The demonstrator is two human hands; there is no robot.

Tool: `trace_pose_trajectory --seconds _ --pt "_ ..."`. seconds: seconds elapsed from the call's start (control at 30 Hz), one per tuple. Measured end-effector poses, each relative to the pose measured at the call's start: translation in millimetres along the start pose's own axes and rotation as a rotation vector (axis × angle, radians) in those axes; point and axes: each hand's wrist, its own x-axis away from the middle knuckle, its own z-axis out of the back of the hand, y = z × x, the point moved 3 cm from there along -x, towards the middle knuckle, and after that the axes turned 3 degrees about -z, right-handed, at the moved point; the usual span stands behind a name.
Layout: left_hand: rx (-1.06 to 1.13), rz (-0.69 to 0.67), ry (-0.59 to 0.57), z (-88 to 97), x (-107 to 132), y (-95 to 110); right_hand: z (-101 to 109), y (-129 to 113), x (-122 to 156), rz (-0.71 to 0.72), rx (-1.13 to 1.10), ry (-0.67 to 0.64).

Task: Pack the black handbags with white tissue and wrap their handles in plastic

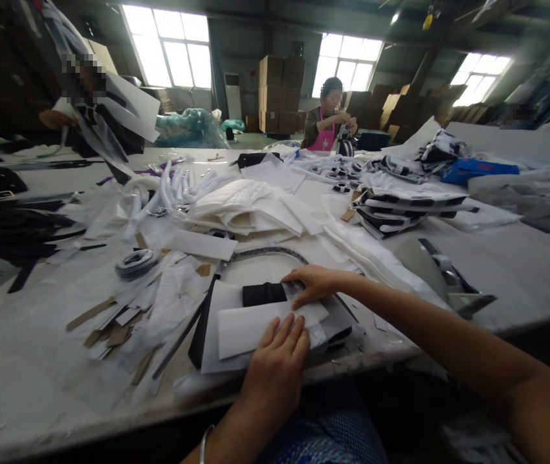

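Note:
A handbag (pixel 197 332) with black edges lies flat at the table's front edge, a grey sheet over its face and its curved dark handle (pixel 269 251) pointing away from me. On the sheet rest a white foam strip (pixel 243 328) and a black folded piece with a band (pixel 262 294). My left hand (pixel 279 348) lies on the strip's right end, fingers stretched and close together. My right hand (pixel 311 285) reaches in from the right. Its thumb and fingers are apart, touching clear wrapping at the black piece's right end; what is under its palm is hidden.
Left of the bag lie card strips (pixel 115 328) and a coiled grey strap (pixel 137 263). White foam sheets (pixel 245 206) are piled behind it. Black-and-white striped bags (pixel 400 209) and a blue box (pixel 480 171) stand at right. One person (pixel 325 125) works across the table, another (pixel 95 116) at left.

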Motion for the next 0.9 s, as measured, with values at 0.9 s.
trace_pose_trajectory --seconds 0.9 --pt "-0.452 -0.217 -0.003 82.5 68 -64 -66 -55 95 0.111 0.288 0.553"
